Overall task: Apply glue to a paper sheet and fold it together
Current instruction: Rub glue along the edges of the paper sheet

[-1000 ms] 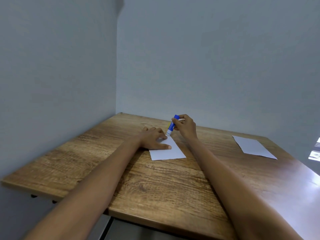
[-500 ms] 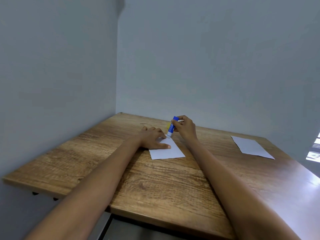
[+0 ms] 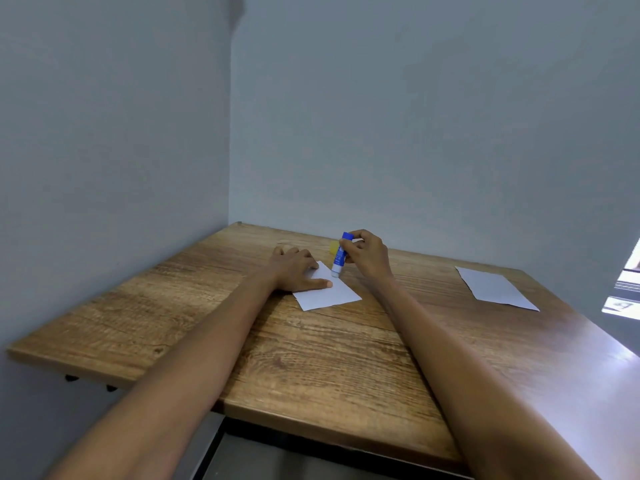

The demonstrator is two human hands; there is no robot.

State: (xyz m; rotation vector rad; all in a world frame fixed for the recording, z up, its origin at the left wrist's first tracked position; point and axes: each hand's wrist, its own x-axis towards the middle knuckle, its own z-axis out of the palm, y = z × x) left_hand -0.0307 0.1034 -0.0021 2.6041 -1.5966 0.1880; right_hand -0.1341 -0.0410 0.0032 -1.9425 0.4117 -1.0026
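Observation:
A small white paper sheet (image 3: 329,292) lies on the wooden table (image 3: 311,358) near its far middle. My left hand (image 3: 294,268) presses flat on the sheet's left part, fingers spread, thumb along the paper. My right hand (image 3: 367,254) grips a blue and white glue stick (image 3: 340,254), held nearly upright with its lower tip touching the sheet's far edge. A small yellow object (image 3: 333,247), perhaps the cap, lies just behind the stick.
A second white sheet (image 3: 495,289) lies flat at the table's far right. Grey walls close the table in at the left and back. The table's right edge borders a bright opening (image 3: 623,292).
The glue stick's tip has shifted slightly along the sheet's far edge, from the corner by my left fingers toward the right. My left hand stays pressed on the paper.

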